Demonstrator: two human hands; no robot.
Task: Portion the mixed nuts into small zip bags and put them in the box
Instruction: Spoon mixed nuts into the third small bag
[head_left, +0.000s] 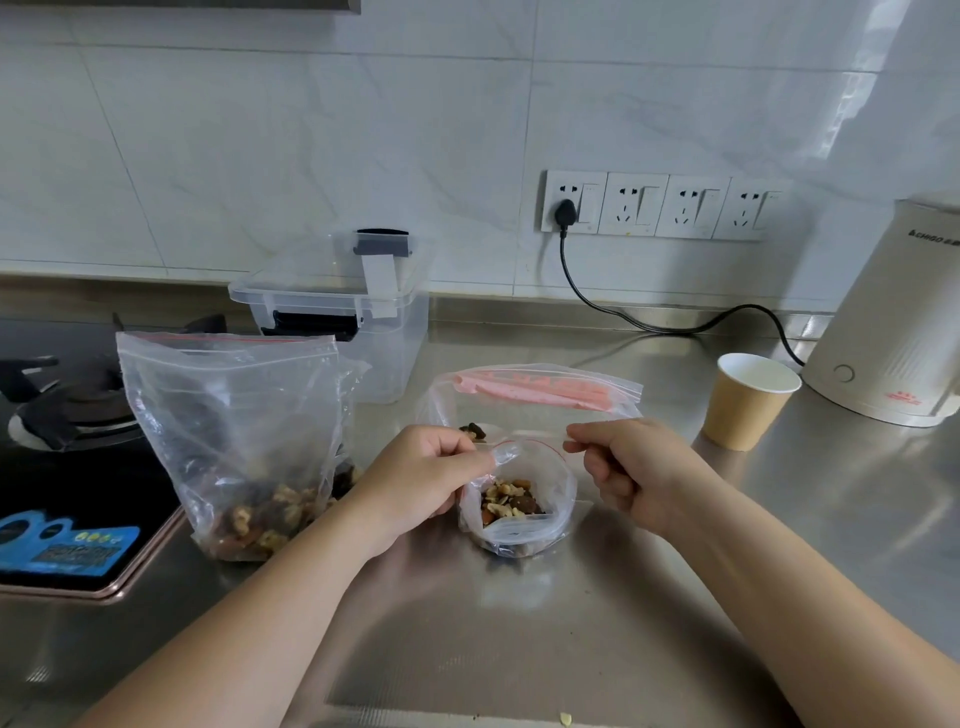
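A small zip bag (519, 530) stands open on the steel counter with mixed nuts (506, 498) in its bottom. My left hand (415, 480) pinches the left side of its rim. My right hand (631, 475) pinches the right side of the rim. A large clear bag of mixed nuts (234, 441) stands upright to the left. Behind it sits the clear plastic box (384, 343), its lid leaning against the wall. A pack of empty zip bags (540, 397) lies just behind the small bag, with a few nuts (472, 430) beside it.
A gas stove (78, 447) fills the left side. A paper cup (748, 400) stands to the right, and a cream electric kettle (898, 322) sits at the far right, its black cord (623, 317) running to wall sockets (654, 205). A crumb (721, 719) lies near the front edge.
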